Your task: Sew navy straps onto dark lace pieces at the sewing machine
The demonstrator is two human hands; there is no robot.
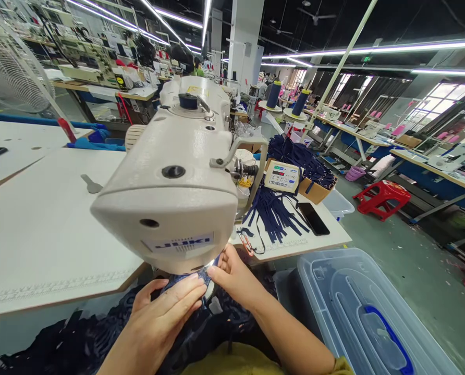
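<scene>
A white sewing machine (170, 208) marked JUKI fills the middle of the view, its head leaning over my hands. Navy fabric (178, 280) lies beneath the head, mostly covered by it and by my fingers. My left hand (166, 310) rests on this fabric with fingers stretched out flat and the thumb apart at the left. To the right, the thumb and fingers of my right hand (232, 273) pinch the fabric's edge close to the lit needle area. The needle itself is hidden behind the machine head. More dark navy cloth (80, 333) hangs in a heap below the table edge.
Navy strips (275, 213) and a black phone (314, 219) lie right of the machine, near a control panel (281, 177) and a filled cardboard box (318, 190). A lidded clear plastic bin (334, 291) stands at the right. Left are the white tabletop (52, 219) and a fan (13, 67).
</scene>
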